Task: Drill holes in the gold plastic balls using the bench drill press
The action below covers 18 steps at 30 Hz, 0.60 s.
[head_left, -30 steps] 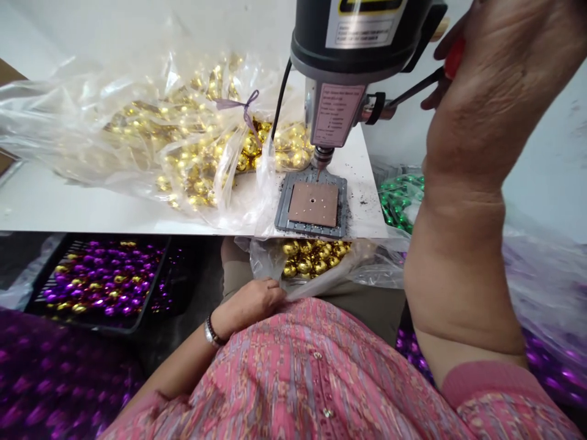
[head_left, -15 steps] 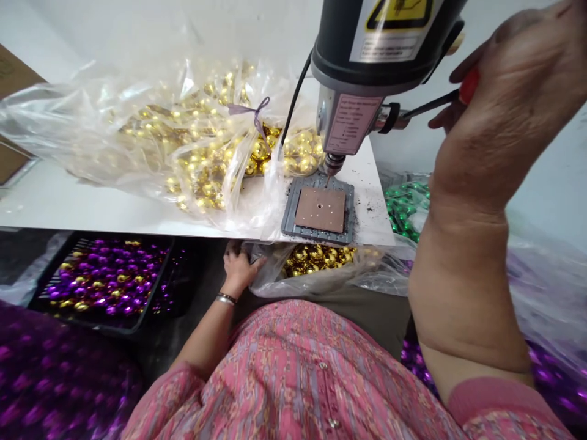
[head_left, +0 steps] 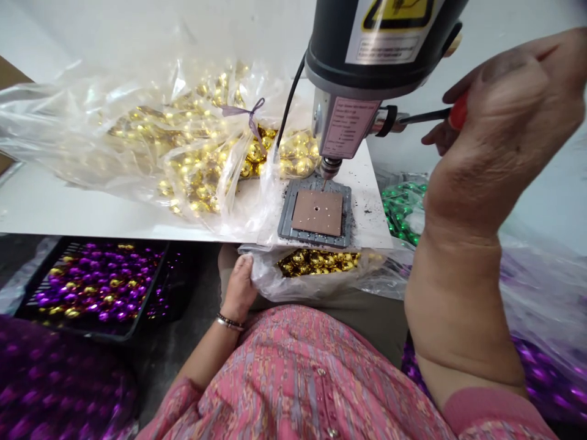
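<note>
My right hand (head_left: 499,110) is closed around the red-knobbed lever (head_left: 426,116) of a small drill press (head_left: 358,67). Its thin bit points down over a brown square pad (head_left: 317,214) with a small hole, set on the grey drill base (head_left: 284,229). In my lap, below the table edge, lies an open clear plastic bag (head_left: 312,287) of shiny gold balls (head_left: 321,263). My left hand (head_left: 241,287) grips the bag's left edge, thumb on top and fingers partly hidden behind the plastic.
A big clear bag of gold balls (head_left: 197,165), with a purple tie (head_left: 247,113), covers much of the white table (head_left: 55,211). A black crate (head_left: 123,333) of purple and gold balls stands lower left. Green balls (head_left: 406,205) lie right of the table. Dark shavings surround the drill base.
My left hand has gone from lying spread at the bag's edge to closing on the plastic. My right hand and the lever knob have come down slightly. The view has shifted a little.
</note>
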Each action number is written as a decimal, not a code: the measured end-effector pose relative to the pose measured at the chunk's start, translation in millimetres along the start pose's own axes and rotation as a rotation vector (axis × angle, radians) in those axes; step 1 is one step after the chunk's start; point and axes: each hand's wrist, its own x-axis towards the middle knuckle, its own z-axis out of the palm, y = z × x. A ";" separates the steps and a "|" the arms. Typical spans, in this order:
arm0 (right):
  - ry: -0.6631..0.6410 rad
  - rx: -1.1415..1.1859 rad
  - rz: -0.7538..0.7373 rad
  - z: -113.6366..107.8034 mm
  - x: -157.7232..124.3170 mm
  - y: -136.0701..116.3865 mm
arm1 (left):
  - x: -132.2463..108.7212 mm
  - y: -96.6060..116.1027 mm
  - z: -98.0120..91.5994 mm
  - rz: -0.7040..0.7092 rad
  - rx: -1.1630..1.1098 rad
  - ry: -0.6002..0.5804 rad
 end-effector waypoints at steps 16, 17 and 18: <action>0.081 -0.023 0.068 1.6 -9.9 -1.9 | 10.4 19.3 65.0 0.519 0.996 -0.972; 0.074 -0.033 0.065 1.4 -10.1 -1.5 | 18.7 11.5 81.4 0.372 0.989 -0.946; 0.063 -0.048 0.067 1.1 -10.3 -1.0 | 27.2 4.1 95.4 0.189 0.966 -0.847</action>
